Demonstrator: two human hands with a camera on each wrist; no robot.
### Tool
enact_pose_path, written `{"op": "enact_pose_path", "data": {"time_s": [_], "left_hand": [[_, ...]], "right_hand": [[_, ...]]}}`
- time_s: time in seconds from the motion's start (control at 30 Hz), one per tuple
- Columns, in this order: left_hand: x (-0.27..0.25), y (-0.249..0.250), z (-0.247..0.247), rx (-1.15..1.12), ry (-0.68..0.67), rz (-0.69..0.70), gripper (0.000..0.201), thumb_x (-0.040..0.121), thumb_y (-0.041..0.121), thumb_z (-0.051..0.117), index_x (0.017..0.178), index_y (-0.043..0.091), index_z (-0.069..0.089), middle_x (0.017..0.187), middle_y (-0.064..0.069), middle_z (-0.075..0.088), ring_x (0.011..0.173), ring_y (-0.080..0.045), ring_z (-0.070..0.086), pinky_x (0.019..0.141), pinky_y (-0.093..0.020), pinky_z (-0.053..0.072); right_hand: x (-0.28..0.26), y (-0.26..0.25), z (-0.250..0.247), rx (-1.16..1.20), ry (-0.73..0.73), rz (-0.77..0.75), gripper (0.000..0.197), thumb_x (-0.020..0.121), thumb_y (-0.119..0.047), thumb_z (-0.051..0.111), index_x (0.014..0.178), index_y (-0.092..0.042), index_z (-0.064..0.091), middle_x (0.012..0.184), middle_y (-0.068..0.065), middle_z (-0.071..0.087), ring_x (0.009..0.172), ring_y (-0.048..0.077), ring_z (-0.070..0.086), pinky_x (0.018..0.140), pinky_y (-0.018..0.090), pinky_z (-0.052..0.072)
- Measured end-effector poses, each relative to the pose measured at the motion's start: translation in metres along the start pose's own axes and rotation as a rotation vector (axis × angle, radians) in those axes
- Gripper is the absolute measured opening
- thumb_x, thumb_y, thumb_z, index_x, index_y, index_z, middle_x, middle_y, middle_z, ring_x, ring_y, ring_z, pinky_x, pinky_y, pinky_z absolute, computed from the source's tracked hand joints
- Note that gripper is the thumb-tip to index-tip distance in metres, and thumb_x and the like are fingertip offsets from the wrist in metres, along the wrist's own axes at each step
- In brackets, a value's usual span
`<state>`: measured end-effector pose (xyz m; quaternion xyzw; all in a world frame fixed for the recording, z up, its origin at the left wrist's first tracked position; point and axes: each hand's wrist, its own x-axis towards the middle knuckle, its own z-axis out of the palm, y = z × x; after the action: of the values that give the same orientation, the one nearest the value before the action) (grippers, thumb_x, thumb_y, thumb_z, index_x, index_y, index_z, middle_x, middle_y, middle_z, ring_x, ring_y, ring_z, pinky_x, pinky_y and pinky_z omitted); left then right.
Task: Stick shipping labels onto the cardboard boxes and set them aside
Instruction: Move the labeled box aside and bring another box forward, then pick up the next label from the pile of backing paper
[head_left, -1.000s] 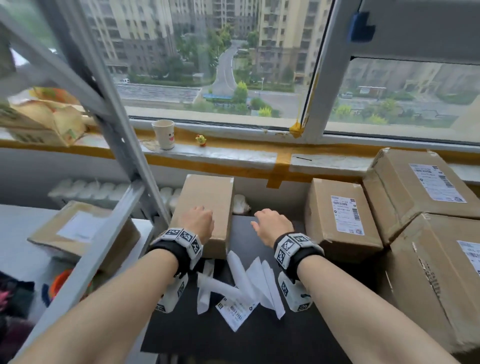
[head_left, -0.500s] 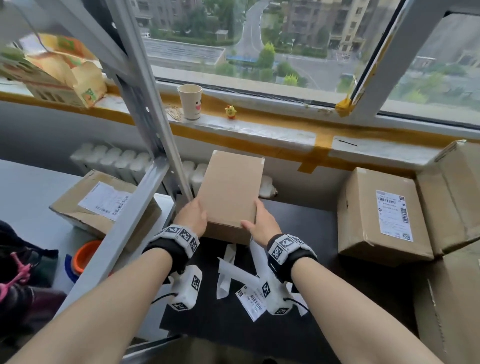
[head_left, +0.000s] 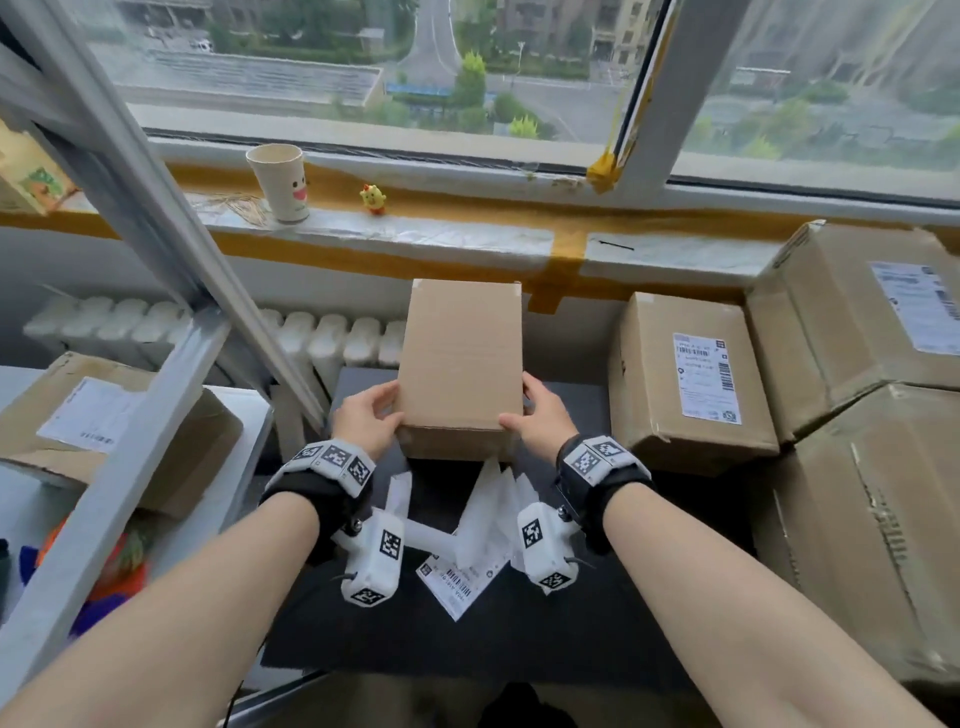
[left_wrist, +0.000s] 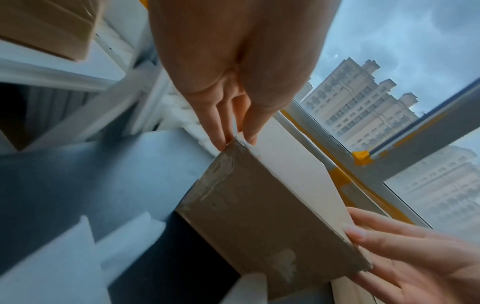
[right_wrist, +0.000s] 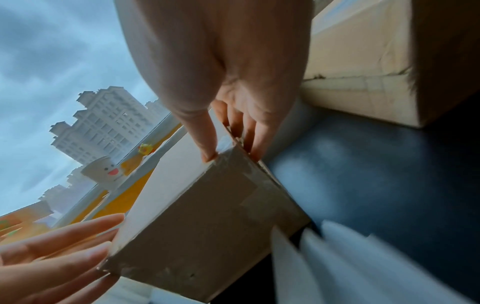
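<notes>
A plain brown cardboard box (head_left: 462, 364) with no label lies lengthwise at the far middle of the black table (head_left: 597, 623). My left hand (head_left: 384, 402) grips its near left corner, thumb on top and fingers down the side. My right hand (head_left: 530, 410) grips the near right corner the same way. The wrist views show the left hand (left_wrist: 235, 142) and the right hand (right_wrist: 228, 152) each pinching a taped corner of the box (left_wrist: 259, 216). Printed shipping labels (head_left: 462, 577) and white backing strips (head_left: 488, 509) lie on the table under my wrists.
Labelled boxes stand at the right: a small one (head_left: 691, 374) and two large ones (head_left: 857, 322) (head_left: 883, 545). Another labelled box (head_left: 104, 415) sits on the left shelf behind a slanted metal strut (head_left: 156, 208). A paper cup (head_left: 280, 182) and a toy chick (head_left: 373, 198) stand on the windowsill.
My hands went from lying on and beside the box to gripping its near corners. The box has shifted right, away from the metal strut, toward the middle of the table.
</notes>
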<state>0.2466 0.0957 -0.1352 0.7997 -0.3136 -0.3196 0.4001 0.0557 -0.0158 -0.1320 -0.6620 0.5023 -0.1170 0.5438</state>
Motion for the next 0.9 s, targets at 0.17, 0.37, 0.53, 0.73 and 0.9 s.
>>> {"op": "enact_pose_path", "data": {"time_s": [0.17,0.37,0.53,0.73,0.9], "left_hand": [[-0.005,0.021,0.048,-0.022,-0.059,0.022,0.057,0.079,-0.005,0.068,0.132,0.001,0.050,0.133,-0.013,0.055,0.118,-0.022,0.058,0.105,-0.026,0.040],[-0.016,0.036,0.077,0.108,-0.081,0.062,0.056,0.082,0.008,0.069,0.135,0.009,0.049,0.133,-0.008,0.057,0.118,-0.021,0.059,0.104,-0.026,0.041],[-0.037,0.039,0.072,0.604,-0.110,0.280,0.041,0.095,0.020,0.048,0.136,0.015,0.047,0.145,-0.001,0.044,0.129,-0.021,0.045,0.101,-0.035,0.039],[-0.075,0.027,0.059,0.829,-0.107,0.468,0.038,0.096,0.019,0.040,0.133,0.019,0.047,0.143,0.004,0.043,0.129,-0.018,0.042,0.085,-0.038,0.048],[-0.109,-0.001,0.051,0.872,-0.120,0.512,0.036,0.096,0.016,0.043,0.131,0.016,0.050,0.134,-0.002,0.050,0.126,-0.021,0.046,0.085,-0.040,0.050]], "right_hand": [[-0.006,0.025,-0.043,-0.017,0.043,0.038,0.074,0.084,-0.003,0.063,0.147,-0.012,0.027,0.145,0.003,0.041,0.136,0.017,0.037,0.106,0.027,0.033],[-0.008,0.041,-0.069,-0.083,0.120,0.048,0.074,0.082,-0.010,0.065,0.147,-0.016,0.029,0.147,0.006,0.042,0.135,0.024,0.040,0.112,0.042,0.035],[-0.025,0.037,-0.071,-0.344,0.148,-0.044,0.061,0.091,-0.020,0.057,0.146,-0.013,0.031,0.152,0.004,0.033,0.140,0.022,0.033,0.116,0.033,0.025],[-0.060,0.035,-0.048,-0.597,0.098,-0.194,0.052,0.096,-0.024,0.049,0.145,-0.016,0.034,0.155,0.002,0.028,0.142,0.019,0.028,0.117,0.034,0.023],[-0.096,0.047,-0.013,-0.653,0.023,-0.219,0.049,0.097,-0.026,0.045,0.144,-0.020,0.035,0.154,-0.003,0.029,0.141,0.015,0.028,0.114,0.030,0.023]]}}
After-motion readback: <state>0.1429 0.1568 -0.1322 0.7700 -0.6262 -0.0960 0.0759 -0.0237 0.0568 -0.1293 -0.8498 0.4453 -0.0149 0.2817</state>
